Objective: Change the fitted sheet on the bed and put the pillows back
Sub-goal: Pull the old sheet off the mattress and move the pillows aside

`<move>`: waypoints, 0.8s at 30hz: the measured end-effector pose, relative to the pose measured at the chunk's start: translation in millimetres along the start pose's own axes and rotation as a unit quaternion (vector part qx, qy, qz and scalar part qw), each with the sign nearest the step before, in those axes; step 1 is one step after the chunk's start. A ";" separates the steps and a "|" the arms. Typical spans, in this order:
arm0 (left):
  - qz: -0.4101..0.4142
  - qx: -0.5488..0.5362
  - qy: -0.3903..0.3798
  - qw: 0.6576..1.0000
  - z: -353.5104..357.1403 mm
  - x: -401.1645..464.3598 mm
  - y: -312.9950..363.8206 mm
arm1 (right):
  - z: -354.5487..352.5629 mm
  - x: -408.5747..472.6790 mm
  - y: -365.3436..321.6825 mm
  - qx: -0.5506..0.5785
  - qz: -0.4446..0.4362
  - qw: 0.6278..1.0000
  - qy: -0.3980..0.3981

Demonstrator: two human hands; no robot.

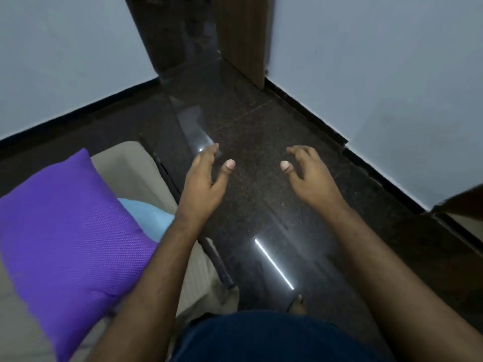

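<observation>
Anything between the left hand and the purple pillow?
Nothing visible. The left hand hangs open over the dark floor, holding nothing; the purple pillow lies down to its left on the bed, with only the person's own forearm crossing its corner.

Home bedroom, purple pillow [70, 231] on bed [136, 168], wooden door [243, 35]

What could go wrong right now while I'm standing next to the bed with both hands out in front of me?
The purple textured pillow lies close to the edge of the beige mattress, so your left forearm brushing it might knock it about. The glossy dark stone floor looks slick, and a bare foot could slip on it. The left hand and right hand hold nothing.
</observation>
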State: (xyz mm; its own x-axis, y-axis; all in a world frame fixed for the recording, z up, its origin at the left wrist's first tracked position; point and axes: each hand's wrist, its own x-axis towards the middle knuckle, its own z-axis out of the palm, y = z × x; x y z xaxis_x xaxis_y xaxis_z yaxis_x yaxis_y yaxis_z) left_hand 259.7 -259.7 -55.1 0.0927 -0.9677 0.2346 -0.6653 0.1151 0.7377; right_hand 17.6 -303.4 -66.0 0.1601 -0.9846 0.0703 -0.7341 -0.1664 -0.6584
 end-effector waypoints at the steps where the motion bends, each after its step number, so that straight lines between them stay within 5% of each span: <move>1: -0.004 0.016 -0.005 1.000 5.4 6.7 6.1 | -6.5 13.4 8.6 -0.004 -0.017 1.000 -0.015; 14: -0.217 0.126 0.116 0.961 0.3 72.8 -43.9 | 46.7 209.2 8.9 0.021 -0.155 0.972 -0.177; 24: -0.337 0.132 0.203 0.910 -75.4 206.1 -160.8 | 163.7 420.9 -122.6 0.005 -0.274 0.923 -0.269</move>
State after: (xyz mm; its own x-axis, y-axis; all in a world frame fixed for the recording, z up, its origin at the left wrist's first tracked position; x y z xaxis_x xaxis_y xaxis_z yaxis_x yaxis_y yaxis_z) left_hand 441.6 -460.7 -77.6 0.7762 -0.6292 0.0396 -0.5056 -0.5838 0.6353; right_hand 283.1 -688.6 -78.4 0.8120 -0.5835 0.0135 -0.4404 -0.6278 -0.6417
